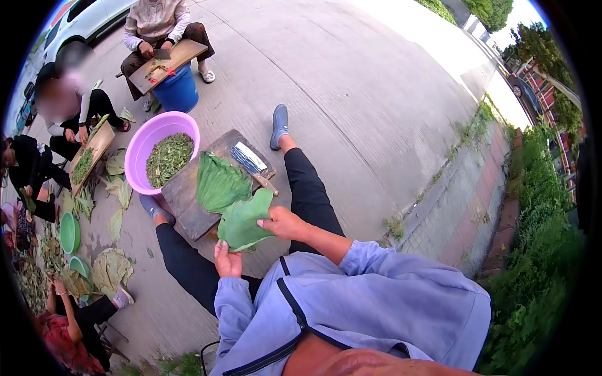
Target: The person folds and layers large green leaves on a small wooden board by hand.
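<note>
A large green leaf (241, 222), like a lotus leaf, is stretched between my two hands just above my lap. My left hand (227, 258) pinches its lower left edge. On the right edge, my right hand (280, 223) is closed with the thumb on top. Beyond it, a folded stack of green leaves (221, 183) lies on a dark wooden board (188, 210) between my legs. A cleaver (251, 163) with a wooden handle rests flat on the board's right side, its blade dotted with bits of leaf.
A purple basin (133, 164) of chopped leaves stands beyond the board. Farther off, a person (157, 25) chops on a board over a blue bucket (179, 91). Several people sit at left among dry leaves (113, 269) and a green basin (70, 233). Bushes (533, 250) line the right.
</note>
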`<state>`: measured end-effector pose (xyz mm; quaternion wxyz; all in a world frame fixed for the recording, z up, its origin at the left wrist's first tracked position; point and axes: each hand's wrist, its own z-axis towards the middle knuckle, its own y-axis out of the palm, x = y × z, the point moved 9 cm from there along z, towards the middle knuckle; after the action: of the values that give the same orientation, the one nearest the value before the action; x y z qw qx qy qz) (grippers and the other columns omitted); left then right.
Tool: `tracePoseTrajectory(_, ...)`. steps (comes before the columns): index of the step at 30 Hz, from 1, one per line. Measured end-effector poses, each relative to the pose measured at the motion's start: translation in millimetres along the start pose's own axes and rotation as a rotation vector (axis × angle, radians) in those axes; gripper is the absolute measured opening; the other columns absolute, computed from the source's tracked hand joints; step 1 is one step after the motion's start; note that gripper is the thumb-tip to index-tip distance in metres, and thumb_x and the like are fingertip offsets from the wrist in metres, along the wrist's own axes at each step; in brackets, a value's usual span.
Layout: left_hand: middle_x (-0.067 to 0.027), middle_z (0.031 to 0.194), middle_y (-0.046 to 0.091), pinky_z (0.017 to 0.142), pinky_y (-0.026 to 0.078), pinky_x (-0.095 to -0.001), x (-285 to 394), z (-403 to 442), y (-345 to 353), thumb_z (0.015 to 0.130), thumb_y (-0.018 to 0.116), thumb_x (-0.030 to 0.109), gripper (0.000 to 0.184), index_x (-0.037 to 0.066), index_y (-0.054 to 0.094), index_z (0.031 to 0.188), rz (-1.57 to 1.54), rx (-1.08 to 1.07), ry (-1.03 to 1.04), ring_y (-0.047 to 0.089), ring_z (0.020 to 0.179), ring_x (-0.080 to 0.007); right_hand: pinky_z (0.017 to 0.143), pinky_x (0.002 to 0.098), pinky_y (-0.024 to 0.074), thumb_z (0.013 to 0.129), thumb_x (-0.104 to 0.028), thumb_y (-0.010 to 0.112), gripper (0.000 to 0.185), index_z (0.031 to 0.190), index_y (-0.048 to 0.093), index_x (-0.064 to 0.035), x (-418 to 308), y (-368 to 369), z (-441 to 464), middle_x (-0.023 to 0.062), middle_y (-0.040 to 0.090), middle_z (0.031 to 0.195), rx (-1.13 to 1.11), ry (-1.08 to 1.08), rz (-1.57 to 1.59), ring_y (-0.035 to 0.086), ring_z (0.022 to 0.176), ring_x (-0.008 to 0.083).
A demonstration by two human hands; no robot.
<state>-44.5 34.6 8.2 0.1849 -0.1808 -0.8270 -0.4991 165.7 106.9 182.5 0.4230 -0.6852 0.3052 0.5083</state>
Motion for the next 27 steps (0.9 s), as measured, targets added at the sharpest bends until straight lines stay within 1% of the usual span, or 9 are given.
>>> tracePoseTrajectory(2,-0.0112,0.128,0.066,0.098,0.055,-0.0468,-0.1,6.9,-11.7,0.104,0.053,0.007,0.029,0.006,0.053,0.133,-0.004,-0.004,-0.014,0.066,0.116,-0.0274,0.083,0.0367,0.0536,0.098,-0.015,0.064,0.027,0.119,0.070,0.0016,5.4,-1.3,-0.1,0.0161,0.076,0.098,0.013,0.086,0.060,0.070,0.088,0.0199)
tracePoseTrajectory(9,-0.0187,0.120,0.068,0.092,0.059,-0.0441,-5.4,11.5,-30.3,0.103,0.048,0.001,0.022,0.000,0.056,0.124,0.001,0.095,-0.003,0.069,0.108,-0.0302,0.082,0.0345,0.0534,0.099,-0.015,0.063,0.026,0.117,0.070,0.0025,-6.2,-9.0,-7.3,0.0117,0.075,0.095,0.023,0.077,0.107,0.066,0.086,0.0140)
tracePoseTrajectory(12,-0.0169,0.119,0.068,0.094,0.058,-0.0446,1.2,9.9,-39.2,0.103,0.049,0.001,0.021,0.001,0.056,0.123,-0.048,0.176,0.042,0.069,0.108,-0.0293,0.075,0.0306,0.0520,0.100,-0.015,0.062,0.025,0.111,0.071,0.0056,13.1,-0.7,-3.9,0.0047,0.073,0.091,-0.011,0.231,0.167,0.062,0.081,0.0096)
tracePoseTrajectory(14,-0.0146,0.117,0.068,0.095,0.057,-0.0451,-1.8,12.9,-45.2,0.102,0.053,0.002,0.020,0.002,0.057,0.122,-0.122,0.211,0.062,0.069,0.107,-0.0282,0.073,0.0287,0.0511,0.101,-0.015,0.061,0.024,0.109,0.072,0.0053,8.2,5.0,-4.3,0.0017,0.072,0.092,0.036,0.180,0.358,0.062,0.081,0.0079)
tracePoseTrajectory(16,-0.0095,0.112,0.071,0.095,0.057,-0.0419,-5.0,12.7,-38.0,0.102,0.060,0.011,0.015,0.005,0.063,0.115,-0.235,0.120,0.058,0.069,0.106,-0.0251,0.077,0.0286,0.0514,0.102,-0.013,0.061,0.023,0.112,0.073,0.0040,15.9,4.8,-2.0,0.0017,0.072,0.096,0.013,0.190,0.346,0.062,0.084,0.0080)
tracePoseTrajectory(17,-0.0097,0.111,0.072,0.092,0.056,-0.0407,-5.9,10.6,-31.4,0.102,0.063,0.019,0.018,0.005,0.064,0.113,-0.247,0.119,0.057,0.068,0.106,-0.0239,0.078,0.0288,0.0515,0.101,-0.012,0.061,0.024,0.114,0.072,0.0043,16.4,6.0,0.8,0.0022,0.072,0.098,0.041,0.174,0.392,0.063,0.086,0.0083)
tracePoseTrajectory(19,-0.0127,0.110,0.071,0.092,0.056,-0.0423,-20.0,10.3,-26.8,0.102,0.065,0.033,0.032,0.003,0.063,0.113,-0.280,0.112,-0.089,0.069,0.104,-0.0260,0.080,0.0296,0.0514,0.101,-0.011,0.061,0.025,0.117,0.071,0.0051,15.4,8.2,4.5,0.0028,0.072,0.102,0.084,0.153,0.465,0.064,0.088,0.0094)
tracePoseTrajectory(23,-0.0129,0.112,0.071,0.094,0.056,-0.0438,-41.3,-3.3,-7.3,0.099,0.067,0.044,0.042,0.004,0.063,0.114,-0.167,0.113,-0.294,0.070,0.103,-0.0269,0.079,0.0287,0.0501,0.099,-0.009,0.063,0.024,0.119,0.070,0.0040,15.8,13.8,12.6,0.0021,0.072,0.105,0.156,0.097,0.503,0.063,0.089,0.0091)
tracePoseTrajectory(27,-0.0125,0.119,0.071,0.097,0.055,-0.0462,-61.7,-12.0,29.6,0.100,0.065,0.047,0.044,0.007,0.065,0.118,-0.142,-0.145,-0.463,0.068,0.110,-0.0265,0.076,0.0283,0.0499,0.100,-0.011,0.064,0.020,0.111,0.072,0.0033,10.7,26.1,17.2,0.0006,0.071,0.098,0.133,0.121,0.417,0.062,0.085,0.0080)
